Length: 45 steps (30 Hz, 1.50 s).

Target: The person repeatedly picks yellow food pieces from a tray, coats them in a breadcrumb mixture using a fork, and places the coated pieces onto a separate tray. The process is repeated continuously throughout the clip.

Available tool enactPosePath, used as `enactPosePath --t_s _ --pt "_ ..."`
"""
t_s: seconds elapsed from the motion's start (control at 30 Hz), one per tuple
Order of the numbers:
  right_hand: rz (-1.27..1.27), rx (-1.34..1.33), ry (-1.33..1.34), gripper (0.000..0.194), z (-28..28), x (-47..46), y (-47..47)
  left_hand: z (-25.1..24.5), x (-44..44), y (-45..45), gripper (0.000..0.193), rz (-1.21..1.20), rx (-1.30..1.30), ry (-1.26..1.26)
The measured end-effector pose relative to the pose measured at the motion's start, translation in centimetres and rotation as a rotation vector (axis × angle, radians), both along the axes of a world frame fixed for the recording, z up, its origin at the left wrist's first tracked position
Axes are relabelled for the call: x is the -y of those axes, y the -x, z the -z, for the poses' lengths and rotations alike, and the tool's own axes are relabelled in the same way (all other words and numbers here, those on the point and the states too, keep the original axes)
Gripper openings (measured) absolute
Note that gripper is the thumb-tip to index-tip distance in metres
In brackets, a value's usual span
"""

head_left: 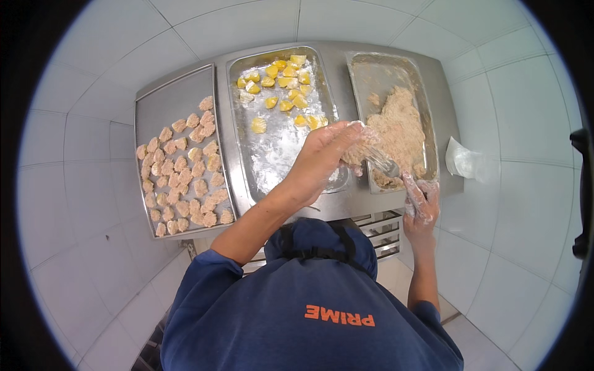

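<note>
My left hand (332, 141), dusted with white powder, is curled around a clump of pale pink paste (355, 155) over the near left edge of the right tray. A shiny, blurred utensil (384, 163) touches the clump; its exact kind is unclear. The fingers of my right hand (422, 201), coated in white, are by its lower end, at the tray's near right corner; their grip is unclear. More pink paste (399, 125) fills much of this metal tray (434, 139). Yellow chunks (299, 101), some powdered, lie in the middle metal tray (234, 116).
At the left, a mesh tray (174, 95) holds many paste-coated pieces (185, 175). All three trays rest on a stainless steel table (336, 60). Something white and translucent (459, 158) is beyond its right edge. Tiled walls (510, 116) surround the table, and a slatted metal rack (380, 232) shows below.
</note>
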State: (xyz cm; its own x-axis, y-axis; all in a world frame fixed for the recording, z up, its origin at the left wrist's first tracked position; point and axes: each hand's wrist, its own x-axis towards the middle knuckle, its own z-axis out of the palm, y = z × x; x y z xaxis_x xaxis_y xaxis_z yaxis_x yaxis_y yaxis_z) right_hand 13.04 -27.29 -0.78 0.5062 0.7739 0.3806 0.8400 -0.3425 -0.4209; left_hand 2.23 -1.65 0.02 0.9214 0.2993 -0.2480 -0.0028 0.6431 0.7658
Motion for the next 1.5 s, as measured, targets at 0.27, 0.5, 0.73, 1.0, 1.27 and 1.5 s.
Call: enactPosePath --t_s 0.27,0.5,0.73,1.0,1.27,1.5 --pt "-0.027 -0.051 0.03 0.056 0.6 -2.3 -1.5 0.8 -3.0 0.4 0.038 0.054 -0.03 0.016" --pt "-0.066 -0.004 0.062 0.058 2.7 -4.4 -2.4 4.8 -9.4 2.3 0.027 -0.113 -0.067 -0.031" --pt "0.028 -0.081 0.181 0.059 4.3 -5.2 -2.7 19.1 -31.4 9.8 0.055 -0.632 -0.608 -0.76" --pt "0.128 -0.092 0.204 0.058 4.9 -6.4 -3.0 28.6 -42.4 15.8 0.048 -0.324 -0.816 -1.157" --pt "0.18 -0.127 0.221 0.05 4.9 -6.2 -3.2 24.9 -36.5 13.2 0.04 -0.398 -0.999 -1.813" --pt "0.151 -0.143 0.134 0.056 4.3 -6.7 -3.0 24.8 -22.2 6.1 0.041 0.067 -0.478 -1.567"
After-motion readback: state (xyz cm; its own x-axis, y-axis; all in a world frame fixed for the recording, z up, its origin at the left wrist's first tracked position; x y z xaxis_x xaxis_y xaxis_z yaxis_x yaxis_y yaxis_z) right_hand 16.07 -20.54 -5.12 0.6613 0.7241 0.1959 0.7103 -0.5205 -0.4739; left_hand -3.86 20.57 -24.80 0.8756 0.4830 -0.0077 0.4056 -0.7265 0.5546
